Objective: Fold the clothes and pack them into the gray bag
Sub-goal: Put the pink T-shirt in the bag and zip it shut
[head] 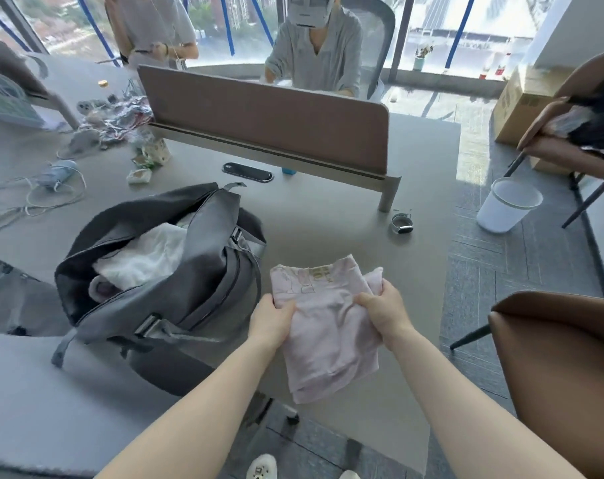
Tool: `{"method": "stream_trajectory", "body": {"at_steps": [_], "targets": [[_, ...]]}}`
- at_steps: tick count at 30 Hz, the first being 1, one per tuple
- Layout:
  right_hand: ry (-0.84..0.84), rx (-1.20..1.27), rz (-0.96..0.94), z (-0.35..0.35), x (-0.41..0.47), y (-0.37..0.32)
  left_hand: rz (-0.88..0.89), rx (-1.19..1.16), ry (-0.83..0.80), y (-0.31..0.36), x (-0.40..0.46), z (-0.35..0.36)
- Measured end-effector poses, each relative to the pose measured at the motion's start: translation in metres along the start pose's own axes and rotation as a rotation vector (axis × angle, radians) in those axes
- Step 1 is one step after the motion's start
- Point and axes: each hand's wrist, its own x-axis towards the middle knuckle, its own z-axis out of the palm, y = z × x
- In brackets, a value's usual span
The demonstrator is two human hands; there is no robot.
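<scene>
1. My left hand (272, 314) grips the folded pale pink cotton garment (328, 326); fingers curled on its left edge.
2. My right hand (383, 311) pinches its right side.
3. The garment is above the table (328, 219), just right of the open gray fabric bag (176, 271).

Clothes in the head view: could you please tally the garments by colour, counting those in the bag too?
Pink: 1, the folded pink top held by both hands.
White: 1, the white garment inside the gray bag.
Mauve: 1, a mauve piece in the bag.
Total: 3
</scene>
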Motion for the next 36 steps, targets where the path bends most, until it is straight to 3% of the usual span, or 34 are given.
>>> {"method": "stream_trajectory", "body": {"at_steps": [12,20,29,32,36], "targets": [[-0.006,-0.106,-0.471,0.180,-0.063,-0.123,0.324,0.091,0.304,0.043,0.030,-0.230],[0.081,-0.085,-0.440,0.334,-0.086,-0.154,0.425,0.302,0.219,0.046,0.120,-0.376],[0.194,-0.267,-0.403,0.403,-0.080,-0.153,0.454,0.332,0.099,0.033,0.179,-0.390],[0.155,-0.369,-0.373,0.405,-0.065,-0.143,0.422,0.292,0.071,0.022,0.191,-0.380],[0.170,-0.683,-0.369,0.403,-0.045,-0.118,0.321,0.475,-0.047,-0.001,0.202,-0.363]]}}
